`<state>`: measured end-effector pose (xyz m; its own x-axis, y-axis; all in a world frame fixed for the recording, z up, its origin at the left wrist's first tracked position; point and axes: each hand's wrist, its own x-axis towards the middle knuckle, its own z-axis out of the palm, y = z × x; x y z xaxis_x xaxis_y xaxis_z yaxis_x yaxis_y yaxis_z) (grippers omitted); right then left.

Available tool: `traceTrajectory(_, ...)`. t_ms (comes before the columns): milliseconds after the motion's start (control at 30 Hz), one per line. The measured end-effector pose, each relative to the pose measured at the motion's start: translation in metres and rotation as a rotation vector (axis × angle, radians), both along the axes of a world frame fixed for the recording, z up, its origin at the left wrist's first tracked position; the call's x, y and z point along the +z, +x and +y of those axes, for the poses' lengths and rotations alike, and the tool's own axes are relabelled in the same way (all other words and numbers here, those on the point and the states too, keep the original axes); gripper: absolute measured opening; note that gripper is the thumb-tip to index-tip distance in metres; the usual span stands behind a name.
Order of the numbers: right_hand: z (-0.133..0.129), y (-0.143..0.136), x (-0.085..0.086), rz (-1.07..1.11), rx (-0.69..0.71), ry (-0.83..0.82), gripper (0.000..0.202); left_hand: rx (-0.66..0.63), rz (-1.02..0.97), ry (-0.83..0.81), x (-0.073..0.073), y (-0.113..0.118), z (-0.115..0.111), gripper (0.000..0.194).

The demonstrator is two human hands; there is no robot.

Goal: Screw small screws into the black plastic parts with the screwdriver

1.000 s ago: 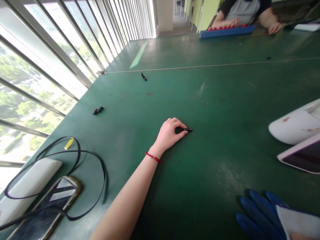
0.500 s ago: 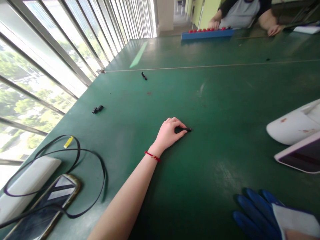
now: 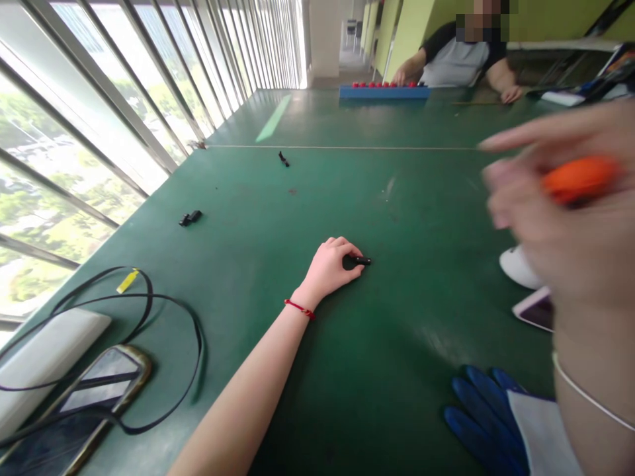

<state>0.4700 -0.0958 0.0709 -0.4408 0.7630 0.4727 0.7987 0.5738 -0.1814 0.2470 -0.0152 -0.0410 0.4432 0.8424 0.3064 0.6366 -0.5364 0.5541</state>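
My left hand (image 3: 333,266), with a red cord at its wrist, rests on the green table (image 3: 397,317) and pinches a small black piece (image 3: 363,261) whose end sticks out past the fingertips. High at the right, my right hand (image 3: 560,198) is raised above the table and blurred by motion. It holds an orange object (image 3: 580,178), with the index finger stretched out to the left. Part of the orange object is hidden in the palm.
Two small black parts (image 3: 190,218) (image 3: 284,159) lie at left. A phone (image 3: 99,396), white box (image 3: 54,357) and cable sit front left. Blue glove (image 3: 486,410) front right; white device (image 3: 518,267) behind it. A person sits across, near a blue rack (image 3: 384,93).
My right hand has come up into view at the right with the orange object. The view has tilted up slightly and shifted right. My left hand keeps its pinch on the black piece.
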Motion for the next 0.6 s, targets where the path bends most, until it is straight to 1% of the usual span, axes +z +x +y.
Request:
traceTrajectory(33, 0.014, -0.005, 0.005, 0.149, -0.049, 0.018, 0.032, 0.004, 0.002, 0.001, 0.000, 0.000, 0.000, 0.014)
traceTrajectory(67, 0.025, -0.011, 0.006, 0.312, -0.097, 0.038, 0.027, 0.007, 0.003, 0.002, 0.000, 0.000, 0.000, 0.014)
traceTrajectory(100, 0.032, -0.016, 0.003, 0.444, -0.131, 0.051, 0.021, 0.011, 0.004, 0.004, 0.000, 0.001, -0.001, 0.014)
traceTrajectory(133, 0.038, -0.021, -0.004, 0.503, -0.146, 0.046, 0.016, 0.014, 0.004, 0.008, 0.000, 0.001, -0.001, 0.014)
traceTrajectory(167, 0.042, -0.027, -0.014, 0.492, -0.148, 0.053, 0.013, 0.016, 0.005, 0.013, 0.000, 0.001, -0.001, 0.013)
traceTrajectory(200, 0.046, -0.032, -0.026, 0.349, -0.110, 0.013, 0.015, 0.018, 0.007, 0.019, 0.000, 0.001, -0.001, 0.013)
traceTrajectory(233, 0.049, -0.036, -0.040, 0.209, -0.104, -0.030, 0.019, 0.023, 0.010, 0.024, 0.001, 0.002, -0.002, 0.013)
traceTrajectory(267, 0.053, -0.040, -0.054, 0.128, -0.106, -0.019, 0.021, 0.032, 0.013, 0.027, 0.001, 0.002, -0.002, 0.012)
traceTrajectory(333, 0.061, -0.044, -0.081, 0.055, -0.091, -0.007, 0.023, 0.053, 0.008, 0.021, 0.002, 0.002, -0.002, 0.011)
traceTrajectory(400, 0.067, -0.044, -0.100, 0.044, -0.063, -0.022, 0.021, 0.064, -0.023, 0.008, 0.002, 0.002, -0.001, 0.011)
traceTrajectory(467, 0.070, -0.041, -0.109, 0.050, -0.072, -0.036, 0.024, 0.058, -0.072, -0.004, 0.002, 0.002, -0.001, 0.013)
traceTrajectory(533, 0.070, -0.037, -0.110, 0.048, -0.074, -0.064, 0.026, 0.044, -0.115, -0.008, 0.002, 0.002, 0.000, 0.013)
traceTrajectory(600, 0.070, -0.033, -0.110, 0.036, -0.067, -0.097, 0.023, 0.035, -0.142, 0.005, 0.002, 0.001, -0.001, 0.012)
